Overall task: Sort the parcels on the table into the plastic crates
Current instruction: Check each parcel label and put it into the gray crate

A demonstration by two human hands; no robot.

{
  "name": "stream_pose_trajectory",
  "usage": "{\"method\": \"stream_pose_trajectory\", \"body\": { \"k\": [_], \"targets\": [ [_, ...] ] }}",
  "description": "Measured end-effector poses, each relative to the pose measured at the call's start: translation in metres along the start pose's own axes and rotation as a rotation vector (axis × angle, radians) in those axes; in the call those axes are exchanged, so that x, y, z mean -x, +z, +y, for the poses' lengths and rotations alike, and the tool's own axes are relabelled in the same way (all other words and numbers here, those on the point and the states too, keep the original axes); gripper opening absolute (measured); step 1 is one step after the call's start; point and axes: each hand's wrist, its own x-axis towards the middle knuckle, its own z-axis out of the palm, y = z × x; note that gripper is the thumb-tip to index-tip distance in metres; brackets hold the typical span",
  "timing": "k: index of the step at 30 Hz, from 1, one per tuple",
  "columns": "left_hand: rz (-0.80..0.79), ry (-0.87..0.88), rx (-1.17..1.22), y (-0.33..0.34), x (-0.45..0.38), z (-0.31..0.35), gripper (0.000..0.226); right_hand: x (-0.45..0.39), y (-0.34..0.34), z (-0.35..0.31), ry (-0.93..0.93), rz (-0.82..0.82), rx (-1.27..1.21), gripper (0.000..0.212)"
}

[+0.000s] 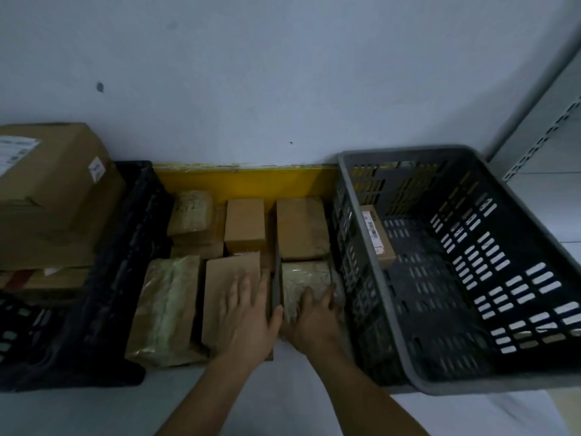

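Right hand (309, 322), fingers curled over the plastic-wrapped tan parcel (303, 284), grips its near end. Left hand (246, 313) lies flat and spread on the flat brown cardboard parcel (231, 287) at 9 o'clock. Best lift straight up, then carry to 3 o'clock over the grey slotted plastic crate (393, 313)'s rim.

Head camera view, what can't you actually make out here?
- Print on the white label of the big cardboard box: blurred, cut by the left edge.
- Barcode on the small box in the grey crate: too small.
- Parcel under the right hand: near end hidden.
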Motion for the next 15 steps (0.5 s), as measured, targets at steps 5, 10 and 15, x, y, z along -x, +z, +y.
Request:
{"method": "stream_pose_trajectory", "body": {
  "k": [5,10,15],
  "targets": [
    [0.070,-0.049,0.206,-0.003,0.005,0.012,0.081,0.035,-0.024,0.023,-0.083,0.135,-0.234,0.111],
    [0.165,-0.136,0.772,-0.048,0.006,0.034,0.075,0.087,-0.074,0.016,-0.297,0.327,-0.590,0.104],
    [-0.174,-0.153,1.537,-0.102,0.002,0.043,0.074,0.098,-0.110,0.023,-0.395,0.265,-1.102,0.077]
  ]
}}
